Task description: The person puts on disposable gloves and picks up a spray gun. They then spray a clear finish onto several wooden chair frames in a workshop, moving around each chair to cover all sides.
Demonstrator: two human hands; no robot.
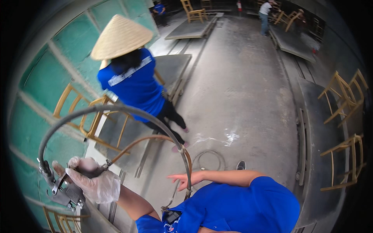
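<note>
A green-panelled wall [43, 75] lines the left of a grey floor [244, 93]; at right, wooden chairs [351, 104] stand on a dark platform [320, 116]. The far end [223, 4] looks dim, perhaps poorly lit.

A grey hose [116, 108] and a brown hose [136, 140] arch through the space between the left hand [93, 179] and right hand [182, 179]. A wooden chair [101, 142] and a co-worker [134, 91] obstruct the left hand's way ahead; open room stretches along the concrete floor [241, 101], interrupted by a hose coil [210, 150].
</note>
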